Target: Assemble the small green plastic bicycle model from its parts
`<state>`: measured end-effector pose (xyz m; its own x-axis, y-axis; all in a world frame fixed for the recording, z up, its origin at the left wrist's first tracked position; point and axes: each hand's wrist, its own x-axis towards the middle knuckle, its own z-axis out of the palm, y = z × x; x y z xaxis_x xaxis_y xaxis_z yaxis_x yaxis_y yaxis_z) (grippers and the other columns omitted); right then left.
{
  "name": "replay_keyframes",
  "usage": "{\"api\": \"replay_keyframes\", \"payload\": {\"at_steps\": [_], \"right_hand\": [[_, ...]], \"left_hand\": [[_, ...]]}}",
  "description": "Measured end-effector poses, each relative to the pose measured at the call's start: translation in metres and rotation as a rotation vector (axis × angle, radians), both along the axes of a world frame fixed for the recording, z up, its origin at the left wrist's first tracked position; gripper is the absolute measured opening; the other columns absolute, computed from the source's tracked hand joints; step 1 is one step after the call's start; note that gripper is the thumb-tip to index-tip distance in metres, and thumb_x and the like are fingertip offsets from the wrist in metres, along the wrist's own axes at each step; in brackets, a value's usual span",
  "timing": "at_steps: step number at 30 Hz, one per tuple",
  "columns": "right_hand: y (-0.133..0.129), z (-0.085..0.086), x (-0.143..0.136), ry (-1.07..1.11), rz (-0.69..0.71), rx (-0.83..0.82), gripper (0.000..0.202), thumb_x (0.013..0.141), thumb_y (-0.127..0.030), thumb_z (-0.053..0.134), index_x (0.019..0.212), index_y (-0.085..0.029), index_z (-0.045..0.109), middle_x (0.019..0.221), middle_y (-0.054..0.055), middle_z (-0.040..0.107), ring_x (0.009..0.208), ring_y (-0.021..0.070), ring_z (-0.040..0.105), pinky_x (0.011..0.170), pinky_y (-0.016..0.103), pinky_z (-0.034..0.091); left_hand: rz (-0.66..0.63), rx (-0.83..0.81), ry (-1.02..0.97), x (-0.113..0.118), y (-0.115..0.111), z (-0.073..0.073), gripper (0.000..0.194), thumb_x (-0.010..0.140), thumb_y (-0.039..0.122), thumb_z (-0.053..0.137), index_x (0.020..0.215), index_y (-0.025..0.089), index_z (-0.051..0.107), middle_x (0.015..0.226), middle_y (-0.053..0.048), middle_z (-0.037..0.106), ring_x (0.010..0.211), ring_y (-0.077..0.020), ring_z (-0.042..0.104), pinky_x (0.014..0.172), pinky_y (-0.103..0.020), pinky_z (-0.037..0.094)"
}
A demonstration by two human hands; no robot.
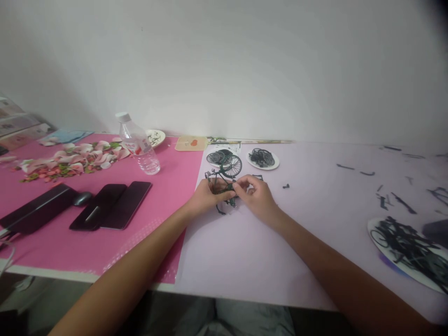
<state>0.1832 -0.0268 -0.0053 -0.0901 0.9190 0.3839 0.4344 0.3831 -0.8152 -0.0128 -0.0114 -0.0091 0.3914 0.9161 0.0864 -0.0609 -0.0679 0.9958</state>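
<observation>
A small dark green model bicycle [220, 174] is held just above the table, with one spoked wheel [232, 166] at its upper end. My left hand [206, 197] is closed around the frame from the left, thumb across it. From the right, my right hand [257, 195] pinches at the middle of the model, its thumb and fingertips pressed together. Whatever small part lies between those fingertips is hidden. Behind the model, a white plate [209, 163] holds black wheels, and a second plate [276, 164] bears more dark parts.
On the pink cover at left are a plastic bottle [140, 147], phones [128, 205], a black box [38, 208] and artificial petals [77, 158]. Loose dark parts [403, 203] and a heaped plate [376, 238] lie at right. A wall stands behind the table.
</observation>
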Motion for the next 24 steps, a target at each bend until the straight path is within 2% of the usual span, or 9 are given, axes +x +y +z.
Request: {"api": "replay_keyframes", "payload": {"at_steps": [3, 10, 14, 18, 24], "right_hand": [[0.0000, 0.0002, 0.0003, 0.005, 0.008, -0.007, 0.021, 0.091, -0.042, 0.068, 0.086, -0.022, 0.070, 0.079, 0.003, 0.068, 0.070, 0.0174, 0.060, 0.056, 0.028, 0.045], [-0.0002, 0.0013, 0.0002, 0.044, 0.023, -0.034, 0.023, 0.091, -0.044, 0.068, 0.087, -0.022, 0.070, 0.082, 0.004, 0.069, 0.074, 0.0180, 0.062, 0.060, 0.029, 0.048], [-0.0005, 0.0017, -0.0008, 0.088, 0.037, -0.068, 0.025, 0.091, -0.046, 0.069, 0.090, -0.022, 0.073, 0.083, 0.005, 0.071, 0.077, 0.0196, 0.064, 0.063, 0.030, 0.051], [0.0012, 0.0007, -0.0015, 0.151, 0.055, -0.098, 0.027, 0.089, -0.048, 0.072, 0.092, -0.021, 0.075, 0.085, 0.005, 0.073, 0.081, 0.0209, 0.067, 0.069, 0.031, 0.054], [0.0080, 0.0033, 0.0036, 0.163, 0.038, -0.124, 0.029, 0.088, -0.049, 0.072, 0.089, -0.020, 0.075, 0.086, 0.005, 0.074, 0.082, 0.0203, 0.066, 0.080, 0.034, 0.053]], "left_hand": [[0.033, -0.003, 0.000, 0.0013, -0.0032, 0.0039, 0.036, 0.075, 0.038, 0.088, 0.098, 0.013, 0.077, 0.100, -0.013, 0.078, 0.091, -0.0261, 0.074, 0.085, -0.039, 0.058], [0.047, 0.001, -0.004, 0.0023, -0.0071, 0.0082, 0.040, 0.078, 0.042, 0.084, 0.104, 0.013, 0.076, 0.097, -0.012, 0.078, 0.087, -0.0248, 0.073, 0.074, -0.035, 0.060], [0.047, 0.007, 0.002, 0.0028, -0.0080, 0.0093, 0.041, 0.080, 0.043, 0.083, 0.107, 0.013, 0.075, 0.098, -0.012, 0.077, 0.088, -0.0248, 0.072, 0.073, -0.034, 0.060], [0.036, -0.001, -0.019, 0.0026, -0.0080, 0.0085, 0.045, 0.080, 0.040, 0.083, 0.115, 0.014, 0.073, 0.102, -0.012, 0.076, 0.091, -0.0245, 0.072, 0.077, -0.035, 0.060], [-0.072, 0.046, 0.042, -0.0026, -0.0035, 0.0058, 0.070, 0.066, 0.026, 0.093, 0.130, 0.017, 0.066, 0.118, -0.013, 0.072, 0.106, -0.0285, 0.070, 0.091, -0.039, 0.057]]}}
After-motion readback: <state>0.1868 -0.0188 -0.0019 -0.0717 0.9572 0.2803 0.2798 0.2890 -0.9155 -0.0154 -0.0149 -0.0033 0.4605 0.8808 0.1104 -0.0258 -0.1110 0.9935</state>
